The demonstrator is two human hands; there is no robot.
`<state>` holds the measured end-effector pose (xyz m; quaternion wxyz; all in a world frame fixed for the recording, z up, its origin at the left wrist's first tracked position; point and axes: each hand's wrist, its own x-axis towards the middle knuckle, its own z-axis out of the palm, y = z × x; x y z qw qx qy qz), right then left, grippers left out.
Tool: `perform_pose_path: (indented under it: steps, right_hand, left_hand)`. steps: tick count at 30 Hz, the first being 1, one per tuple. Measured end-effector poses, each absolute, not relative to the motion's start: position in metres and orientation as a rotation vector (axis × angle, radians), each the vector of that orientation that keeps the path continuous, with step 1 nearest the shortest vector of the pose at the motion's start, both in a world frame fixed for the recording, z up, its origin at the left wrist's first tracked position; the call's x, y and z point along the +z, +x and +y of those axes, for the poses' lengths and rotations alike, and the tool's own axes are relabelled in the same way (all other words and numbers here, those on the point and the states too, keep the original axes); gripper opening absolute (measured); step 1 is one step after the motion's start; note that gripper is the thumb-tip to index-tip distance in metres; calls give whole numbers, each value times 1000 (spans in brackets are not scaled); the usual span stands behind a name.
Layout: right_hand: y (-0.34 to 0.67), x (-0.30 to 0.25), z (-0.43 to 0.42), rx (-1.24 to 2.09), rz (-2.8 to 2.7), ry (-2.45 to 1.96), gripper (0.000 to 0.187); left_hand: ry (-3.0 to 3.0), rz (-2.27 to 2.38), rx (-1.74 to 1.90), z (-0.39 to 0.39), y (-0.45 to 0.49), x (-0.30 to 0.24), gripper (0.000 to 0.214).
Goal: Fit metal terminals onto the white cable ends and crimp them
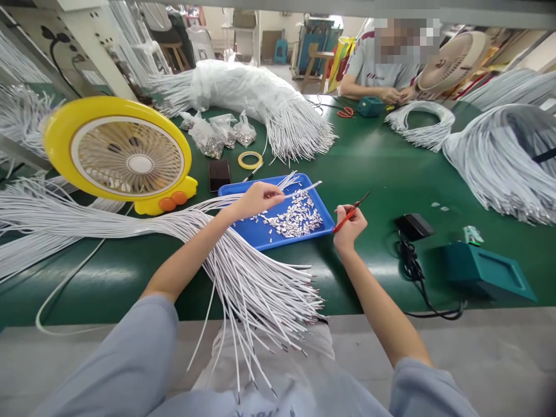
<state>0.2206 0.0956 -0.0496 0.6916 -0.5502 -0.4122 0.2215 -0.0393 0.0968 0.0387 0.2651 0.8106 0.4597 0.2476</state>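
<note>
Blue tray (256, 236) on the green worktop (373, 168) carries a heap of metal terminals (297, 219). Over the tray, the left hand (256, 200) pinches one white cable (304, 189) in closed fingers. Just right of the tray, the right hand (350, 225) grips red-handled scissors (346, 215). A cable bundle (243, 272) crosses the tray's left corner, and a yellow fan (119, 153) stands further left.

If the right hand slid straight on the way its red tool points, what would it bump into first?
Beyond the right hand and its red tool lies bare table; first in line is probably the cable loop, though depth is unclear.
</note>
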Motion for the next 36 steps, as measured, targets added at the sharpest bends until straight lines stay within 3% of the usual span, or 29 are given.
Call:
perform_pose_path:
  steps: [4, 9, 16, 28, 36]
  right_hand:
    - [211, -37, 88, 543, -921, -1185, 15]
    - [175, 14, 67, 740, -1086, -1079, 13]
    - [135, 89, 42, 930, -1295, -789, 3]
    - [139, 90, 40, 950, -1456, -744, 13]
    - [136, 90, 40, 843, -1517, -834, 17]
  left_hand:
    - [1980, 653, 766, 47, -18, 61, 27]
    - [1906, 369, 948, 8, -11, 79, 14]
    - [1440, 409, 1301, 36, -22, 78, 10]
    - [1551, 712, 1435, 43, -23, 74, 7]
    - [1562, 808, 1563, 40, -18, 70, 17]
